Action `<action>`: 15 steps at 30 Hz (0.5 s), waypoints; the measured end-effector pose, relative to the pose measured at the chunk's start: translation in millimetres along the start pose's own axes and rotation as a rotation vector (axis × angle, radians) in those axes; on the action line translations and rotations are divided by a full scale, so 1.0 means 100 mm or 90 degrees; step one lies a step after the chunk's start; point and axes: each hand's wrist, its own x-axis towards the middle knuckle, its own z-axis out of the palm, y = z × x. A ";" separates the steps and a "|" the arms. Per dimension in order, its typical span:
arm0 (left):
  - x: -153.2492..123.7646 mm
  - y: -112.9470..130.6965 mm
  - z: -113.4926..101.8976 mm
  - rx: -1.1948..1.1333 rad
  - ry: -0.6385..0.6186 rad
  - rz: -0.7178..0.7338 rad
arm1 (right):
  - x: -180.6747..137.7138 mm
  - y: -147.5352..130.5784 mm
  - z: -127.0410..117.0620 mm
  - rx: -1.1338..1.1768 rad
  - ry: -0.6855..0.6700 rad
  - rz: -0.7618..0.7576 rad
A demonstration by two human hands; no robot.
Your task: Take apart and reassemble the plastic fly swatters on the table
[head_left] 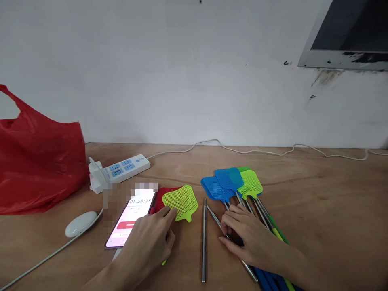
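2 hands on fly swatters at a wooden table.
Left hand point(151, 238) lies flat, fingers loose, over a yellow swatter point(181, 202) beside a phone point(131, 221); right hand point(247, 236) rests open on the handles of a swatter bunch point(232, 184), gripping nothing. A steel rod point(204, 238) lies between. Farther: mouse point(80, 223), power strip point(119, 171), red bag point(36, 169).

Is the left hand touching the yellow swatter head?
Yes, the left hand has its fingertips on the yellow swatter head beside the phone.
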 end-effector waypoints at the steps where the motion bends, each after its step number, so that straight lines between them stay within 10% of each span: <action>1: -0.01 0.01 -0.01 -0.011 0.007 0.009 | 0.00 -0.01 0.00 -0.005 0.003 0.001; 9: -0.12 0.19 0.00 -0.302 0.117 0.202 | 0.00 -0.04 0.03 -0.045 0.076 -0.003; 15: -0.07 0.23 0.04 -0.505 0.080 0.089 | 0.02 0.05 0.01 0.214 0.186 0.070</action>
